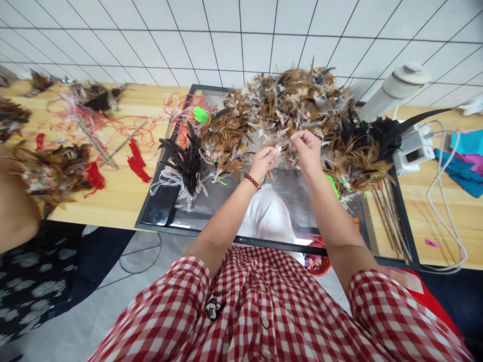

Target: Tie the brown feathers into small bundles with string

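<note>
My left hand (pixel 264 162), with a beaded bracelet at its wrist, pinches the pale base of a small feather piece over the dark glass-topped frame (pixel 226 216). Close on its right, my right hand (pixel 306 150) has thumb and fingers pressed together; whatever is between them is too small to make out. Just beyond both hands rises a large heap of brown and grey feathers (pixel 298 98). Black feathers (pixel 188 163) with white ties lie left of my hands, and brown feather bunches (pixel 358 168) lie to the right, beside bright green string (pixel 334 186).
A white bottle (pixel 392 93), a white charger (pixel 415 148) with a cable, and thin sticks (pixel 390 221) are on the right. Red yarn (pixel 138 161), pink string and feather bunches (pixel 56 171) lie on the left of the wooden table (pixel 121 206), near another person's arm (pixel 17 201).
</note>
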Tool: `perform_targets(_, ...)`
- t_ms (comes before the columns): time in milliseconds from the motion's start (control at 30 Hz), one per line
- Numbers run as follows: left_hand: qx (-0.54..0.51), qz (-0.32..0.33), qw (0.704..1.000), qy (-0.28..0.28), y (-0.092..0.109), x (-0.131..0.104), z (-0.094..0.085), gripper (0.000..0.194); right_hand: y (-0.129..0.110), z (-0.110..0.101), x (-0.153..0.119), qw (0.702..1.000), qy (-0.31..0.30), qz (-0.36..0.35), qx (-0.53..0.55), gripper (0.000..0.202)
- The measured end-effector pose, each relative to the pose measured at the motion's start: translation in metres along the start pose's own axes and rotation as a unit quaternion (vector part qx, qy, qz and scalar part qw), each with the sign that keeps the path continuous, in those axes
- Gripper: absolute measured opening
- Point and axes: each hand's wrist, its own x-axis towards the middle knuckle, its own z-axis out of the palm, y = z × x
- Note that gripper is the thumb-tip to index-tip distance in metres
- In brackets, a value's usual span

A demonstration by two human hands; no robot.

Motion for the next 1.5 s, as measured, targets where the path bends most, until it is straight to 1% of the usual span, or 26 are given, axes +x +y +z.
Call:
perform_targets(33, -0.001, -0.001, 1.000, 0.003, 0.000, 0.000, 0.000, 0.028, 0.000, -0.005, 0.003, 1.000, 0.027, -0.014, 0.003, 0.049)
perform_targets(67, -0.004, -0.002, 1.000, 0.008, 0.000, 0.000, 0.000, 0.028, -0.001, -0.012, 0.006, 0.999, 0.035, -0.024, 0.007, 0.049)
perform_targets(100, -0.007, -0.001, 1.000, 0.012, 0.001, 0.000, 0.000, 0.029, -0.003, -0.019, 0.008, 0.999, 0.021, -0.029, 0.013, 0.050)
perform_targets(133, -0.011, 0.000, 1.000, 0.016, 0.001, 0.000, -0.001, 0.029, -0.007, -0.025, 0.010, 0.999, -0.009, -0.029, 0.025, 0.051)
perform_targets(200, -0.016, 0.004, 1.000, 0.020, 0.001, 0.001, -0.001, 0.028, -0.016, -0.033, 0.009, 0.995, -0.084, -0.005, 0.053, 0.050)
perform_targets(267, -0.014, 0.010, 1.000, 0.018, 0.000, 0.001, -0.002, 0.027, -0.023, -0.032, 0.004, 0.990, -0.129, 0.018, 0.056, 0.048)
perform_targets(400, 0.008, 0.021, 1.000, 0.014, -0.001, 0.000, -0.002, 0.026, -0.026, -0.009, -0.009, 0.987, -0.157, 0.001, -0.026, 0.043)
perform_targets(500, 0.018, 0.028, 0.999, 0.010, -0.001, -0.001, -0.002, 0.027, -0.021, 0.004, -0.014, 0.987, -0.139, -0.030, -0.075, 0.035)
perform_targets(600, 0.020, 0.034, 0.999, -0.002, -0.001, -0.001, -0.001, 0.028, -0.017, 0.007, -0.015, 0.987, -0.099, -0.073, -0.108, 0.033)
perform_targets(667, 0.014, 0.030, 0.999, 0.000, -0.001, 0.000, -0.001, 0.029, -0.015, 0.007, -0.014, 0.986, -0.086, -0.082, -0.119, 0.035)
perform_targets(733, 0.006, 0.019, 1.000, 0.004, -0.001, 0.001, -0.001, 0.030, -0.013, 0.006, -0.013, 0.990, -0.086, -0.059, -0.097, 0.040)
perform_targets(800, 0.002, 0.010, 1.000, 0.003, -0.001, 0.002, -0.001, 0.030, -0.011, 0.006, -0.011, 0.995, -0.093, -0.016, -0.042, 0.049)
perform_targets(867, -0.003, 0.007, 1.000, -0.004, -0.001, 0.003, -0.003, 0.031, -0.009, 0.006, -0.010, 0.993, -0.111, 0.029, 0.014, 0.060)
perform_targets(933, -0.010, 0.008, 1.000, -0.018, -0.002, 0.003, -0.004, 0.031, -0.008, 0.006, -0.009, 0.987, -0.141, 0.059, 0.050, 0.066)
perform_targets(1033, -0.011, 0.006, 0.999, -0.045, -0.003, 0.002, -0.006, 0.030, -0.009, 0.008, -0.012, 0.980, -0.172, 0.070, 0.072, 0.061)
perform_targets(1167, 0.008, -0.002, 0.997, -0.071, -0.004, 0.000, -0.005, 0.031, -0.014, 0.011, -0.016, 0.982, -0.145, 0.079, 0.093, 0.055)
perform_targets(1267, 0.010, 0.012, 0.996, -0.088, -0.004, -0.001, -0.003, 0.039, -0.015, 0.012, -0.016, 0.979, -0.149, 0.090, 0.105, 0.056)
perform_targets(1333, 0.011, 0.024, 0.996, -0.088, -0.003, 0.000, -0.002, 0.041, -0.014, 0.013, -0.016, 0.983, -0.143, 0.071, 0.088, 0.056)
perform_targets(1433, 0.012, 0.026, 0.997, -0.077, -0.002, 0.000, -0.001, 0.037, -0.012, 0.015, -0.015, 0.993, -0.110, 0.009, 0.029, 0.057)
perform_targets(1500, 0.014, 0.026, 0.997, -0.071, -0.002, 0.000, -0.003, 0.037, -0.010, 0.016, -0.016, 0.996, -0.083, -0.019, 0.003, 0.059)
